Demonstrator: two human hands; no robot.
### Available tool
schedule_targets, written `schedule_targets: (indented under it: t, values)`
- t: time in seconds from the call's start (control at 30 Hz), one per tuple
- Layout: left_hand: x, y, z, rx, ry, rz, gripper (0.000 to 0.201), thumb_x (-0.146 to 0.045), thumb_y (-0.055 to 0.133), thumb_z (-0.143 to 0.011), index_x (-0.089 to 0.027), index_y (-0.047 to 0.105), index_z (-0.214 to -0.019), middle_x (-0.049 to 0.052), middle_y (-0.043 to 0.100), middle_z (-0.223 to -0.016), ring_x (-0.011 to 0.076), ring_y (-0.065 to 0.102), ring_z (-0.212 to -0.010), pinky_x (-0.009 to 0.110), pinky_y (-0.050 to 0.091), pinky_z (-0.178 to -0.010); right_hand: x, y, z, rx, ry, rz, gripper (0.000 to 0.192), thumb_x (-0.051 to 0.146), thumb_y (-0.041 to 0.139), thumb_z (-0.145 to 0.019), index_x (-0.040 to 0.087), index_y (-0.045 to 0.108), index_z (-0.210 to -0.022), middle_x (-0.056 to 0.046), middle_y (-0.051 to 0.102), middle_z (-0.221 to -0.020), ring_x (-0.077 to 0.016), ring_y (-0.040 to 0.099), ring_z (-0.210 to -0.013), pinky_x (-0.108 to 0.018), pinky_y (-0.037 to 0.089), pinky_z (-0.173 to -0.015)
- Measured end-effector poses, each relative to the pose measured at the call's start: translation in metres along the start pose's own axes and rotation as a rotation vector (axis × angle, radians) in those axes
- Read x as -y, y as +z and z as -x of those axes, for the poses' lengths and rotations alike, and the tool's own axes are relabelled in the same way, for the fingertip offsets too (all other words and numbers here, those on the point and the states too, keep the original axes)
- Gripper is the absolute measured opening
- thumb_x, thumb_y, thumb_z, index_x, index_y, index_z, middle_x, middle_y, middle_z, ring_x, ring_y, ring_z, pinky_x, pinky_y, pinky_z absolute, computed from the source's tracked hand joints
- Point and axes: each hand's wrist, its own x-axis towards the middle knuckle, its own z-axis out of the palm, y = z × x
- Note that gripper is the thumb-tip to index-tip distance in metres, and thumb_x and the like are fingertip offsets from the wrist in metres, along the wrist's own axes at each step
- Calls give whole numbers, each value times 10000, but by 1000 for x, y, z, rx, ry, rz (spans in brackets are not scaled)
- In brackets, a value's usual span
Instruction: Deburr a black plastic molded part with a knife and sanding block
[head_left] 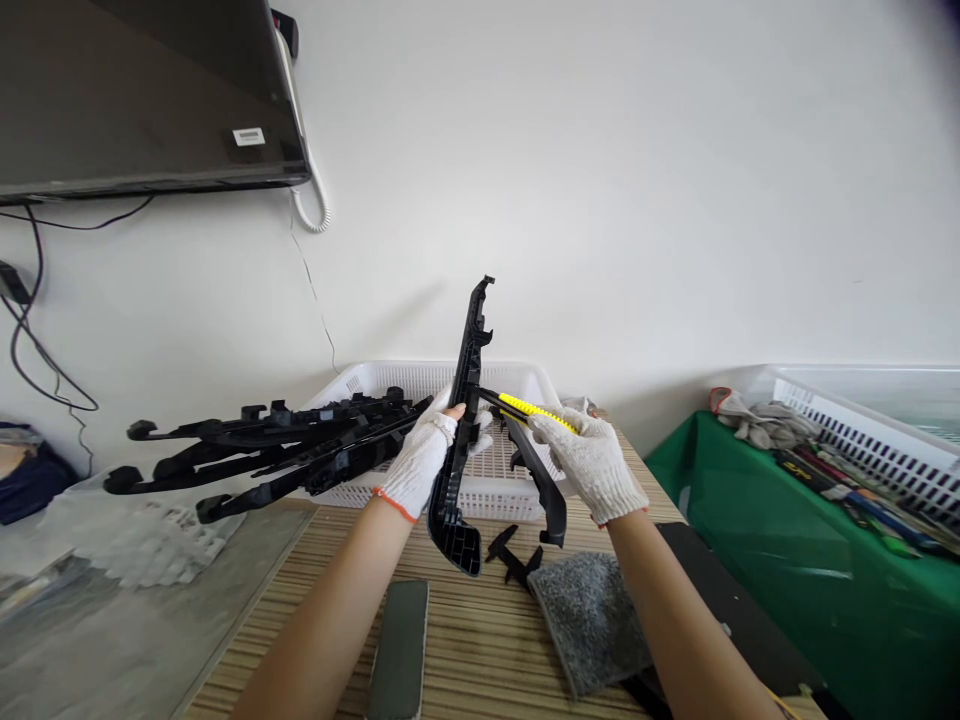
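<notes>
My left hand [426, 452], in a white knit glove with an orange cuff edge, is closed round a long black molded plastic part [453, 470] held nearly upright. In my right hand [589, 455], gloved the same way, is a yellow-and-black utility knife [534, 408], its dark front end pointing left. That end meets or overlaps the part's ribbed middle; I cannot tell if it touches. Behind my hands stands a white plastic basket [480, 497]. Several similar black parts [300, 440] stick out over its left side, and another black part [541, 480] leans over its front right.
On the striped wooden table [480, 660] lie a black caliper [516, 556], a grey cloth [592, 615], a grey-green slab [400, 645] and a black mat [731, 600]. Right, a green-covered table [757, 520] bears gloves, pens and a white basket [862, 410]. A screen [142, 90] hangs upper left.
</notes>
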Motion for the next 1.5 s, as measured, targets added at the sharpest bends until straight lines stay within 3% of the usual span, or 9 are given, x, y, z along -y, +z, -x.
schedule_targets:
  t: [0.63,0.93,1.5]
  values:
    - [-1,1,3,33,-28,-7,685,-104,630,-878,-284,440,-1511,84,764,-1027,203,756,-915,305,635,-800,-3,0,-1,-13,-26,-29,539,541,694,-687,130,807,-1016,-57,685,-728,-97,417,-502,-244,328,-439]
    - [-2,1,3,55,-22,-55,643,-107,638,-876,-278,489,-1478,99,750,-1069,191,759,-842,240,636,-678,4,0,2,-46,-15,-12,517,544,681,-698,120,795,-971,-36,628,-683,-96,408,-507,-246,343,-470]
    - [-3,3,4,43,-15,-76,642,-81,565,-915,-277,439,-1513,115,732,-1120,176,757,-807,216,622,-629,0,1,2,-50,-23,-31,537,611,680,-674,121,764,-876,9,526,-569,-99,396,-491,-244,336,-461]
